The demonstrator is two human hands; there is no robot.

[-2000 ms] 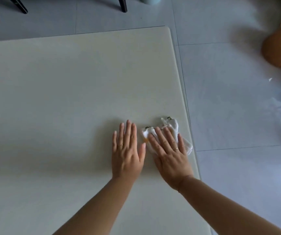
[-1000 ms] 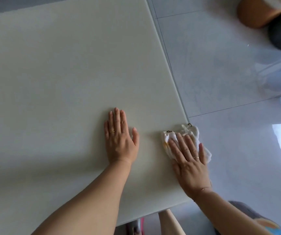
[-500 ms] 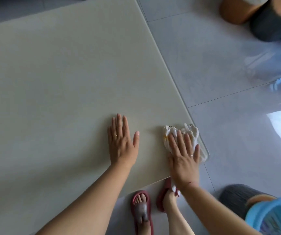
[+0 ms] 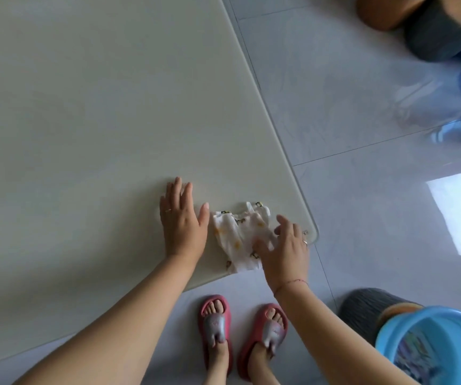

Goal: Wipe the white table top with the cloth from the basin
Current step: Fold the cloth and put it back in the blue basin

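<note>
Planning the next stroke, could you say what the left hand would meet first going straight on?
Apparently nothing: the left hand points across bare table top up to the frame's edge.

Open run of desk [image 4: 85, 120] from the left hand [image 4: 183, 226] out to the far edge and the left edge. Blocked at the near right corner: left hand flat on the surface, crumpled cloth [image 4: 235, 237] just beside its thumb, right hand [image 4: 285, 251] resting on the cloth's right part. Narrow bare strip between right hand and right edge. Past the right edge, open floor [image 4: 348, 107]. Off the near edge, two feet in red slippers [image 4: 215, 326]. Off the near right corner, on the floor, dark round stool [image 4: 362, 307] with blue basin [image 4: 440, 334] partly in front. Blurred round objects [image 4: 432, 31] well beyond the right edge, toward the far end.
</note>
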